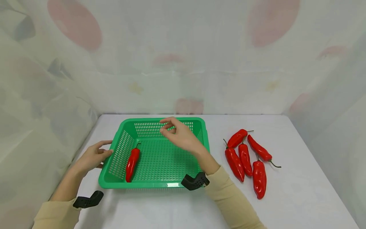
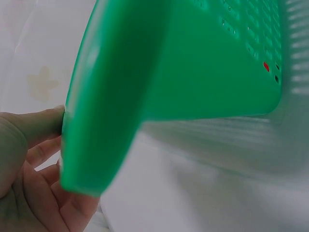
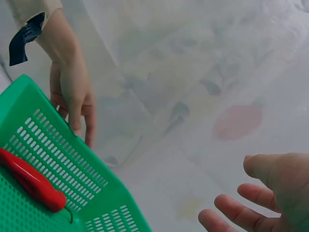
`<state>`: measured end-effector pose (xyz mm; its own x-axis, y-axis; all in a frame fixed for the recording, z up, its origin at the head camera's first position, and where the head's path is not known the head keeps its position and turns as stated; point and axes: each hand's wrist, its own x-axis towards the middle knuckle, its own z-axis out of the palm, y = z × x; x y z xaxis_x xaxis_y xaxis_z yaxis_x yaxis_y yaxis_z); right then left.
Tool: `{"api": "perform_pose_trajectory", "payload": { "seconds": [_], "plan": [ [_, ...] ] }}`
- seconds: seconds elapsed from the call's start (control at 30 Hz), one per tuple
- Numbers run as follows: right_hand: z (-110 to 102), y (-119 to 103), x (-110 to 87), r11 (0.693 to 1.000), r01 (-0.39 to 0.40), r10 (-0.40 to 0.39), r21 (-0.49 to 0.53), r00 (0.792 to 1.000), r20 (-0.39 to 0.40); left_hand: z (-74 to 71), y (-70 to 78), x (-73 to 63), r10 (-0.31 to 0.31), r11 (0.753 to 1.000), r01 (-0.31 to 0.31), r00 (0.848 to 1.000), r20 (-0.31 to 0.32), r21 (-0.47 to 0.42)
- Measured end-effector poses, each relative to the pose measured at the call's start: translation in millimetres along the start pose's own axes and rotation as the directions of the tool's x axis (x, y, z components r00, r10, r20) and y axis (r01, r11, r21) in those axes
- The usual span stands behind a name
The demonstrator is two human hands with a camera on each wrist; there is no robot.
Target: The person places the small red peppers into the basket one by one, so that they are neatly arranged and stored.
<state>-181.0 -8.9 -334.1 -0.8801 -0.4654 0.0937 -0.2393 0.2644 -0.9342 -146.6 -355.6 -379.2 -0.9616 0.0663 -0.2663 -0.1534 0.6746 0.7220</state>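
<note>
A green plastic basket (image 1: pixel 164 185) stands on the table, with one red chili pepper (image 1: pixel 132 165) lying along its left side. My left hand (image 1: pixel 92 156) holds the basket's left rim, the thumb at the edge and the fingers on the outer side; the left wrist view shows this hand (image 2: pixel 41 169) close up against the rim. Over the basket's far half hovers my right hand (image 1: pixel 181 133), fingers loosely bent and nothing between them. In the right wrist view the right hand's (image 3: pixel 270 195) thumb and fingers are spread apart.
Several red chili peppers (image 1: pixel 234 163) lie in a loose group on the white table (image 1: pixel 303 190), right of the basket. Patterned cloth (image 1: pixel 183 79) hangs behind the table and along both sides. A black strap-like device (image 1: pixel 195 182) sits at each wrist.
</note>
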Motion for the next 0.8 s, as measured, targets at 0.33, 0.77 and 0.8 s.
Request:
{"api": "perform_pose_trajectory", "payload": {
  "seconds": [0.33, 0.77, 0.8],
  "plan": [
    [-24.6, 19.4, -19.2, 0.996, 0.078, -0.083, -0.041, 0.986, -0.145, 0.2, -0.7, 0.3, -0.005, 1.0, 0.005, 1.0, 0.001, -0.006],
    [-45.6, 26.3, -63.3, 0.991, 0.089, -0.12, -0.098, 0.915, -0.385, 0.9, -1.8, 1.2, -0.003, 1.0, 0.003, 1.0, 0.007, -0.003],
    [-46.7, 29.9, -65.5, 0.99, 0.097, -0.129, -0.099, 0.907, -0.402, 0.9, -1.8, 1.4, -0.002, 1.0, 0.002, 1.0, 0.007, -0.003]
  ]
}}
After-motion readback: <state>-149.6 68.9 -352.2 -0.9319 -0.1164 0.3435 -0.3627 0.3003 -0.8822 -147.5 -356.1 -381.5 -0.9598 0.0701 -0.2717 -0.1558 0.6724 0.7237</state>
